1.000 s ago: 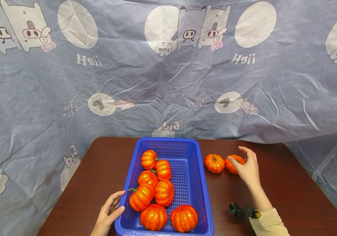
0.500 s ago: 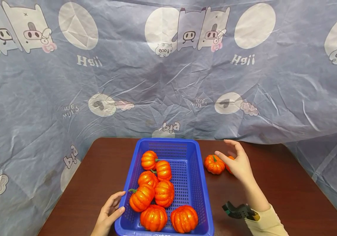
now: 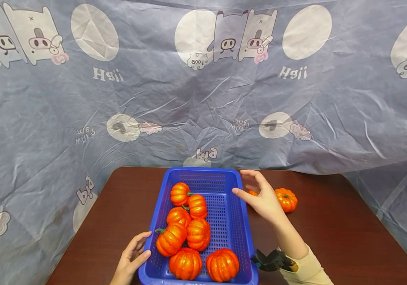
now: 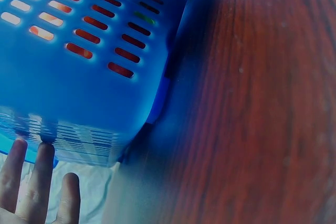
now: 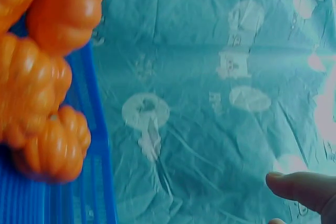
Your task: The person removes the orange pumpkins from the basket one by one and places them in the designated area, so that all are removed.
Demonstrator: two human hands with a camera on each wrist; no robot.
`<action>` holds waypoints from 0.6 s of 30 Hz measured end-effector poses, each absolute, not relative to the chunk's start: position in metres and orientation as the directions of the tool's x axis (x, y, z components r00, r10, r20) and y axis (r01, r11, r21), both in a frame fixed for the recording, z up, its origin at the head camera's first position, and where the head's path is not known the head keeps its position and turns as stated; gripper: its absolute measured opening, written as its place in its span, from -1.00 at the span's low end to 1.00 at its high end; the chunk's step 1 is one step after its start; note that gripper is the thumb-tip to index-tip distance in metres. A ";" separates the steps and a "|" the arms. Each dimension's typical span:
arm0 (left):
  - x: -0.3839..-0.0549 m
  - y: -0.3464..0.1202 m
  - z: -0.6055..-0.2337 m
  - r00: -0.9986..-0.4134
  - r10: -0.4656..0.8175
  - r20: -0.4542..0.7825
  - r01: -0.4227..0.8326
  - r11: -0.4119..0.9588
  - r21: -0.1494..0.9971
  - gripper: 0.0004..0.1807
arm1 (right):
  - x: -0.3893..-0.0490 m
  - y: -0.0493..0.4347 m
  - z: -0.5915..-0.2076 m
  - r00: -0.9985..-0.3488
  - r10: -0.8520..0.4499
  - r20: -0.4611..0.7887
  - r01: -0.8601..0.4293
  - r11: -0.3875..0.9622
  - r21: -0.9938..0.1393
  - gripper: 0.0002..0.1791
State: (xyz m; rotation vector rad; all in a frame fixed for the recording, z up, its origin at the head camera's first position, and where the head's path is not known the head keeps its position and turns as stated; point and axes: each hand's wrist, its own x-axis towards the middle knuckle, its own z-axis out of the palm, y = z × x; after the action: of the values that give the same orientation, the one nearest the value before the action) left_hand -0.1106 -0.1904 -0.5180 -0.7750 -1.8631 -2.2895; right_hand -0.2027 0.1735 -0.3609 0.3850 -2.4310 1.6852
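Observation:
A blue plastic basket (image 3: 203, 169) with perforated walls holds several shiny orange pumpkins (image 3: 185, 264), mostly along its left side and front. My left hand (image 3: 130, 257) is at the basket's left side, thumb and fingertips against it; the left wrist view shows extended fingers (image 4: 38, 187) at the perforated wall (image 4: 79, 93). Over the right rim, near the back, is my right hand (image 3: 262, 200), thumb and fingers spread apart with nothing between them. One pumpkin (image 3: 253, 192) is mostly hidden behind that hand. Another pumpkin (image 3: 286, 200) lies on the table to its right.
The dark brown wooden table (image 3: 331, 237) extends to both sides of the basket. Behind it hangs a grey-blue printed cloth (image 3: 203, 99). A black wrist device (image 3: 272, 261) is strapped to my right forearm, low over the basket's right rim.
My right hand has moved left from above the rightmost pumpkin to the basket's right rim, uncovering that pumpkin and covering the one nearer the basket. The left hand stays in place.

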 end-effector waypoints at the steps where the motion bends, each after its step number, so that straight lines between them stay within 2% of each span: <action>1: -0.111 -0.190 -0.518 -0.865 0.241 0.439 0.381 -0.251 0.890 -0.50 | -0.202 0.170 -0.361 -0.954 -0.131 0.269 -0.297 0.319 -0.900 -0.41; 8: -0.112 -0.190 -0.520 -0.852 0.245 0.462 0.401 -0.262 0.878 -0.49 | -0.199 0.143 -0.363 -0.933 -0.225 0.282 -0.331 0.225 -0.916 -0.43; 18: -0.112 -0.190 -0.519 -0.836 0.260 0.483 0.417 -0.269 0.868 -0.50 | -0.192 0.114 -0.373 -0.917 -0.335 0.217 -0.315 0.274 -0.909 -0.44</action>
State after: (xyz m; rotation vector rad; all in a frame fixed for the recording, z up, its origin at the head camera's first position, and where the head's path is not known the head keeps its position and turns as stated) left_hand -0.1120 -0.1902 -0.5187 -0.8547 -1.8309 -2.2661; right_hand -0.1919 0.1139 -0.3731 0.6429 -2.5208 1.7919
